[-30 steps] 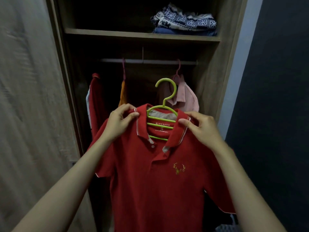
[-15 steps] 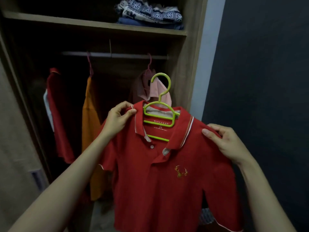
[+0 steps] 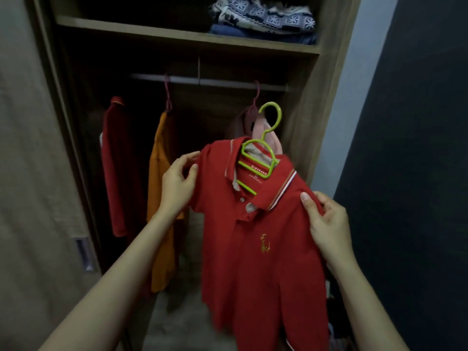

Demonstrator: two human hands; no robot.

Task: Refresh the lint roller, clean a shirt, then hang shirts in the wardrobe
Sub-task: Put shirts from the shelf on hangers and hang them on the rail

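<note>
While the red polo shirt (image 3: 255, 239) hangs tilted on its green hanger (image 3: 263, 153), left hand (image 3: 177, 186) and right hand (image 3: 326, 221) each pinch a shoulder, hook uppermost, below and right of the wardrobe rail (image 3: 215, 81).

The wardrobe's upper wooden shelf (image 3: 177, 34) carries folded patterned knitwear (image 3: 263, 17) on folded blue cloth (image 3: 263, 35) at its right end.

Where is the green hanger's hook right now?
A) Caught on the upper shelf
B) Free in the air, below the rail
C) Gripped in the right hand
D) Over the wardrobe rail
B: the green hanger hook is free below the rail, while the left hand and right hand hold the red polo shirt by its shoulders.
</note>
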